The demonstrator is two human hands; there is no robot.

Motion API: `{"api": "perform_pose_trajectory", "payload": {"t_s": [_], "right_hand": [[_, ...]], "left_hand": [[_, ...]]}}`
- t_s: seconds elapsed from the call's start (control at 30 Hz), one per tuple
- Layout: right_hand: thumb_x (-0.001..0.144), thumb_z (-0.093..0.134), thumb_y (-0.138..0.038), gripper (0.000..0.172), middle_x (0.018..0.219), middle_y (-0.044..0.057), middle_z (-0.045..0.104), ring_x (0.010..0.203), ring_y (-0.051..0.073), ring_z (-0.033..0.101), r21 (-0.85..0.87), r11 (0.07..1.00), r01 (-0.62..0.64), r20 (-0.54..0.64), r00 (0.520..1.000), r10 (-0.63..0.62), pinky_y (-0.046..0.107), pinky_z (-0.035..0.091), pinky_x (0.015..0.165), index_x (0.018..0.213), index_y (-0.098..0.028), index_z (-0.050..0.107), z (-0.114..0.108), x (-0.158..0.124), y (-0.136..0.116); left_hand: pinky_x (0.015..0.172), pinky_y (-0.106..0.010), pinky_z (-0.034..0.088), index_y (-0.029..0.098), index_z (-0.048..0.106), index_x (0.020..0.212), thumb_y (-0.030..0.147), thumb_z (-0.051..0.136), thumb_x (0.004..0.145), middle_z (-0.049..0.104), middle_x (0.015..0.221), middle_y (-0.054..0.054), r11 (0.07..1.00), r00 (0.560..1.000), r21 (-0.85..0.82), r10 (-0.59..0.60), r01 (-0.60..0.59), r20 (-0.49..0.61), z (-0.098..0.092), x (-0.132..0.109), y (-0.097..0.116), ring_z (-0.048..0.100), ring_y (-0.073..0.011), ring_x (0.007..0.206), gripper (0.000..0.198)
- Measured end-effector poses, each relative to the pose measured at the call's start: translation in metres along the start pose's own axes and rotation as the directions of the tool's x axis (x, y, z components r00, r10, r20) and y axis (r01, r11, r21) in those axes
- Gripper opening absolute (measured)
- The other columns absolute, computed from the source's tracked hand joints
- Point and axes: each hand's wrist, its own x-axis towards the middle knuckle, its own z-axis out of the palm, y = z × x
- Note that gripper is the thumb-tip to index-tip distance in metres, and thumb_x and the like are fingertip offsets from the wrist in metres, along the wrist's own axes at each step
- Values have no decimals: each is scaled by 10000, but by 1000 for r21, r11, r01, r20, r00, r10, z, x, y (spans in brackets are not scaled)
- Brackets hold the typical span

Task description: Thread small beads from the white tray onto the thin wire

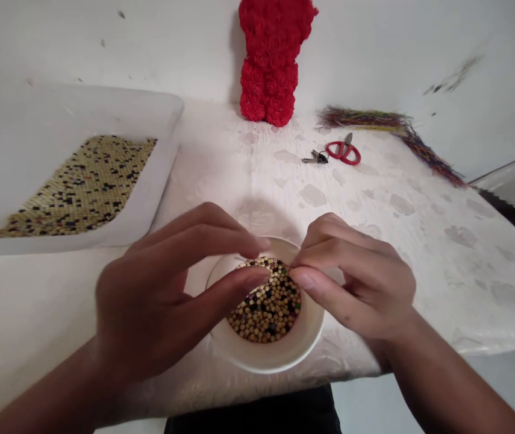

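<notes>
Lower center, round tan and black stick ends (268,304) are packed in a white bowl (266,355); the left hand (149,289) and right hand (356,277) are pinched nearly shut above them, what is gripped unclear.

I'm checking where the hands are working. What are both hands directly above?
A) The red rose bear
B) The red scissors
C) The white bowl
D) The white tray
C. The fingertips of the left hand and right hand come together above the white bowl, over its packed small round ends.
</notes>
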Motion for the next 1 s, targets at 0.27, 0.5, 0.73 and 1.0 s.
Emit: {"api": "perform_pose_trajectory", "payload": {"t_s": [0.27, 0.5, 0.73, 1.0], "right_hand": [[937, 621, -117, 157, 702, -13, 592, 634, 104, 536, 15, 977, -213, -386, 900, 202, 281, 403, 587, 796, -176, 656, -4, -10, 17], [928, 628, -182, 201, 676, -25, 560, 639, 111, 512, 98, 942, -322, -391, 858, 334, 281, 410, 624, 727, -184, 617, -1, -11, 20], [916, 629, -256, 212, 651, -33, 532, 621, 122, 487, 225, 874, -431, -441, 755, 485, 277, 396, 602, 714, -193, 613, -1, -10, 23], [924, 617, -332, 250, 696, -10, 542, 669, 146, 495, 258, 835, -487, -379, 744, 551, 290, 420, 644, 717, -196, 580, 3, -9, 32]], "left_hand": [[629, -263, 444, 317, 657, 1127, 395, 506, 990, 670, 881, 42, 919, 886, 385, -244, 82, 394, -10, 10, -16, 594, -115, 683, 218], [669, -290, 421, 261, 680, 904, 359, 445, 990, 721, 789, 38, 877, 827, 466, -345, 116, 443, -16, 35, 2, 643, -153, 701, 268], [597, -267, 451, 188, 640, 920, 369, 488, 919, 708, 801, -20, 829, 863, 542, -369, 138, 345, -34, 124, -40, 655, -172, 660, 236], [502, -228, 413, 140, 580, 854, 189, 454, 905, 596, 521, 17, 773, 864, 580, -453, 258, 221, -4, 192, -115, 589, -131, 452, 145]]}}
